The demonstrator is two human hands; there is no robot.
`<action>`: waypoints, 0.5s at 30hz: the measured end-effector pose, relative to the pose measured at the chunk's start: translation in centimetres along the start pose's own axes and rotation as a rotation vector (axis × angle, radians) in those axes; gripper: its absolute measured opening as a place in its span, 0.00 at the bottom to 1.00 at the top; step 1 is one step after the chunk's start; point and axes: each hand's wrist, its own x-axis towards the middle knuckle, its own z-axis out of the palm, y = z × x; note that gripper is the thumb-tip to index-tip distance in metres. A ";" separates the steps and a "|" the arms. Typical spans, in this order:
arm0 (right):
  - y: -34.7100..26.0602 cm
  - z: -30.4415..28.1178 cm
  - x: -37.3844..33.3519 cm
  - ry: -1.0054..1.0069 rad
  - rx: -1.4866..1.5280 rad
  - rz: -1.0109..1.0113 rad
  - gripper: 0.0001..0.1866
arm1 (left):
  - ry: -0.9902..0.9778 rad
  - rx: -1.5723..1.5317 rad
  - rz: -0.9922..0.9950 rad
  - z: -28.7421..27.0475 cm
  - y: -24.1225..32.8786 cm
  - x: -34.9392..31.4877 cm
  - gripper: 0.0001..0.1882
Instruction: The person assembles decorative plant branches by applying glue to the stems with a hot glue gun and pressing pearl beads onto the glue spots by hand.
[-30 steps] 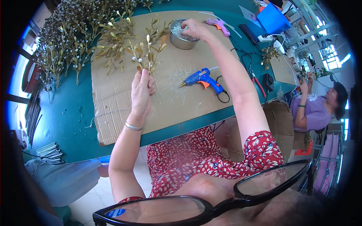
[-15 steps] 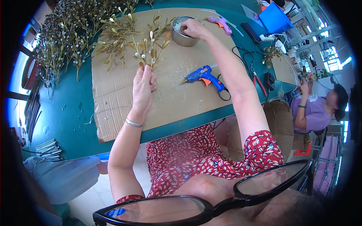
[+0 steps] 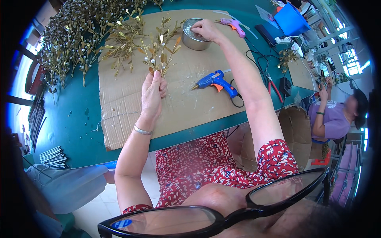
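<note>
My left hand [image 3: 153, 92] is closed around the stem of a gold artificial sprig [image 3: 163, 59] with leaves and a few white pearl beads, held upright over the cardboard. At the far side, my right hand [image 3: 206, 30] reaches over the rim into a round metal tin [image 3: 195, 43] of small whitish beads. Its fingers are pinched together, and whatever lies between them is hidden. A blue hot glue gun [image 3: 216, 82] with an orange trigger rests on the cardboard between my arms, nozzle toward my left hand.
Under the work lies a cardboard sheet [image 3: 123, 95] on a green table [image 3: 79, 131]. Many beaded gold sprigs [image 3: 75, 43] crowd the far left. A pink glue gun [image 3: 233, 26], red-handled pliers [image 3: 274, 89] and black cords are at right. Another person [image 3: 331, 115] sits further right.
My right hand has shifted slightly inside the tin, its fingers still together. The left hand keeps its hold on the sprig. The whole view has moved a little.
</note>
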 end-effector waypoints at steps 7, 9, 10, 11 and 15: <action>-5.6 -2.3 -8.0 -0.013 1.004 -0.001 0.10 | -0.004 -0.005 -0.024 0.3 0.3 -0.5 0.13; -6.9 -1.5 -11.6 -0.007 1.124 0.004 0.09 | -0.029 -0.022 -0.025 0.5 0.2 -0.5 0.13; -7.5 -0.8 -13.1 -0.011 1.250 0.002 0.09 | -0.043 -0.035 -0.018 0.5 0.1 -0.6 0.12; -7.8 0.1 -14.5 -0.005 1.251 0.012 0.09 | -0.046 -0.036 -0.029 0.8 0.2 -0.8 0.12; -8.2 3.9 -17.6 -0.089 1.619 -0.013 0.09 | -0.052 -0.040 -0.049 1.2 0.0 -1.2 0.12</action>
